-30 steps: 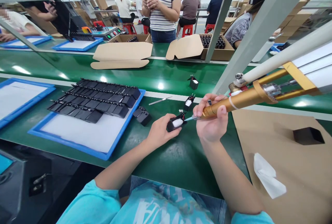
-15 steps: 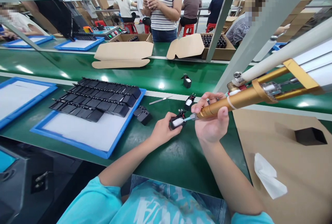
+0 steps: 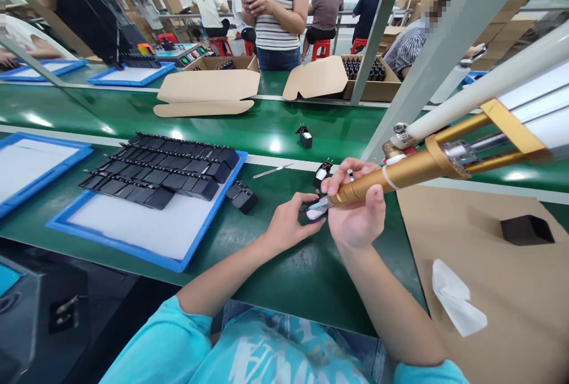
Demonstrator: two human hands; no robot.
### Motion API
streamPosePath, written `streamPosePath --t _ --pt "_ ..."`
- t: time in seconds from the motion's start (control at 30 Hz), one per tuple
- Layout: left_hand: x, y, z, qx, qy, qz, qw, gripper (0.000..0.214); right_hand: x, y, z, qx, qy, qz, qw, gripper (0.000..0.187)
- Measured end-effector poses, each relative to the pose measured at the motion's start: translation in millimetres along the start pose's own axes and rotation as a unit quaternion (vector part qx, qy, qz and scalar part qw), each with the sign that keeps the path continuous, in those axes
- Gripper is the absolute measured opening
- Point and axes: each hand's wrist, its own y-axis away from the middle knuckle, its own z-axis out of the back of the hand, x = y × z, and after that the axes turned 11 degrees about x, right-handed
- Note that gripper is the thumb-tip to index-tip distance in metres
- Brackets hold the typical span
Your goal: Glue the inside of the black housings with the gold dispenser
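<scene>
My left hand (image 3: 293,220) is closed round a small black plug housing (image 3: 316,212) with a white face, held just over the green bench. My right hand (image 3: 355,212) grips a gold dispensing gun (image 3: 368,187), fingers wrapped round its barrel. The gun's nozzle (image 3: 326,201) points down-left onto the housing, its tip over the white part. Behind the hands lies another black housing (image 3: 322,173), partly hidden by my right fingers. Left of my left hand are black adapters (image 3: 242,197), and a thin metal blade (image 3: 272,170) lies behind them.
At left, a blue-rimmed tray (image 3: 186,253) bears rows of black adapters (image 3: 155,165). One housing (image 3: 305,136) is on the green conveyor (image 3: 213,132). Cardboard (image 3: 471,242) at right carries a black case (image 3: 527,230) and white tissue (image 3: 457,298). A slanted post (image 3: 438,52) rises behind the gun.
My left hand has shifted right with the housing and turned it. The gun's nozzle now sits further over it. The housing on the conveyor has moved left.
</scene>
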Motion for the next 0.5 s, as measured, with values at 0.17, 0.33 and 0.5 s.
streamPosePath --t 0.17,0.33,0.5 --pt "2.9 1.2 0.1 0.006 -0.018 0.018 1.0 0.04 1.6 -1.3 -0.3 -0.009 0.0 -0.003 1.0 0.037" --pt "5.6 2.1 5.8 0.027 -0.045 0.098 0.994 0.038 1.8 -4.4 1.7 -0.021 0.019 0.001 1.0 0.042" --pt "21.0 9.7 21.9 0.079 -0.079 0.112 0.987 0.029 -0.3 -6.0 3.9 -0.021 0.021 0.019 0.999 0.044"
